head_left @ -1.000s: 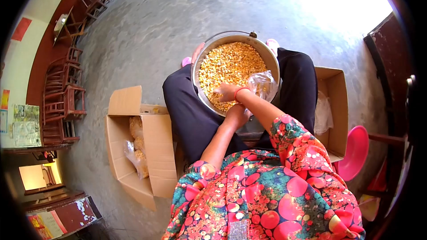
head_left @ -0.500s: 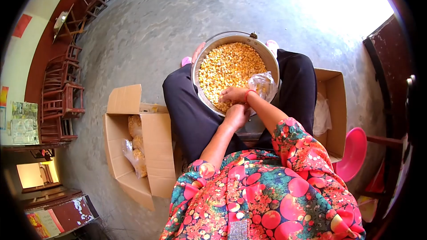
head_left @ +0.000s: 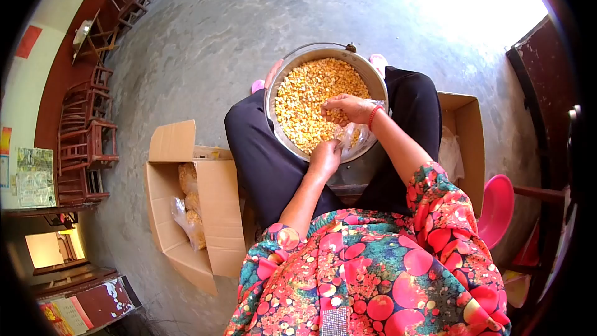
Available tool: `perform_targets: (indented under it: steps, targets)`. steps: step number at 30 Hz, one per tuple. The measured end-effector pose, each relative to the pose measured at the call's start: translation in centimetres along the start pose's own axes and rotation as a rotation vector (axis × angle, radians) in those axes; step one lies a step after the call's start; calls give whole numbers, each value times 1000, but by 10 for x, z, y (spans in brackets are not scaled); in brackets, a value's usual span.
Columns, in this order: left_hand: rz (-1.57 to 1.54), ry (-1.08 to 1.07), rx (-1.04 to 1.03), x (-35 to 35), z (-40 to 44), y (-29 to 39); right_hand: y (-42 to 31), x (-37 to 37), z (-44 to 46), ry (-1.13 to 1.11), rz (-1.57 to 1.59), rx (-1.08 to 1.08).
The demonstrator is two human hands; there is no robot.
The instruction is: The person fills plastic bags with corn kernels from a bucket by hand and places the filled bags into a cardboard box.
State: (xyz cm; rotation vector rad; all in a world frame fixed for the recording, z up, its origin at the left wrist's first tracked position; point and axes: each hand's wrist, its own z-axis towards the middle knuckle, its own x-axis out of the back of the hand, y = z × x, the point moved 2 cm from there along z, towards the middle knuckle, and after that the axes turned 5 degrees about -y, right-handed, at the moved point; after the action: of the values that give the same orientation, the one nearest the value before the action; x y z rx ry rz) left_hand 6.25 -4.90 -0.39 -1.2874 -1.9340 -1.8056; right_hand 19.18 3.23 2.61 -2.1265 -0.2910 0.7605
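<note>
A metal pot (head_left: 271, 126) with a wire handle sits between the knees, holding many yellow corn kernels (head_left: 309, 90). At the pot's near rim, my left hand (head_left: 325, 160) is closed on the edge of a clear plastic bag (head_left: 356, 139). My right hand (head_left: 348, 108), with a red band at the wrist, is over the kernels just beyond the bag. Its fingers are bent together, and what they hold, if anything, is too small to make out. The bag lies partly beneath the right wrist.
An open cardboard box (head_left: 225, 218) on the left holds filled clear bags (head_left: 193, 202). Another cardboard box (head_left: 471, 149) stands at the right, beside a pink basin (head_left: 497, 211). Wooden chairs (head_left: 93, 143) line the left wall.
My right hand has moved away from my left hand, up and to the right over the kernels. The plastic bag is now drawn nearer my left hand.
</note>
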Motion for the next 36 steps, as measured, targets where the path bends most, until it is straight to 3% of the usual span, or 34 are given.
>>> perform_targets:
  steps: [5,7,8,11,12,13,15,22,24,25,26,28,29,31,33,36]
  targets:
    - [-33,86,19,3,4,-5,-8,-1,-12,-186,-191,13]
    - [-41,95,37,2,7,-10,-7,-2,-17,-157,-462,6]
    - [-114,135,34,-2,11,-19,-8,-3,-20,-80,-651,37]
    - [-263,146,89,0,10,-18,3,-4,-22,-169,-549,-86]
    - [-440,156,161,3,8,-13,-2,-6,-23,-156,-761,-100]
    - [-617,164,233,6,6,-10,2,-1,-20,-156,-762,-101]
    - [-627,155,253,11,6,-7,14,8,-14,-274,-1008,-76]
    - [-937,147,152,11,9,-13,17,16,-17,-101,-1145,-81]
    - [-946,-13,96,6,9,-10,9,14,-23,-60,-1100,-131]
    - [-913,-116,149,4,7,-10,5,12,-25,-20,-1053,-180]
    - [-634,-113,72,3,4,-6,0,9,-28,-21,-1053,-179]
    - [-122,-32,-75,-1,-1,2,-7,2,-30,-90,-535,-163]
    - [-123,-33,-75,-1,0,2,-9,0,-28,-90,-535,-164]
    - [5,-155,-99,-5,0,3,-15,-7,-24,-169,-251,45]
    - [-30,-155,-92,-5,-1,3,-4,-14,-11,-125,-233,123]
    - [-95,-150,-79,-4,-1,5,35,1,26,120,-611,172]
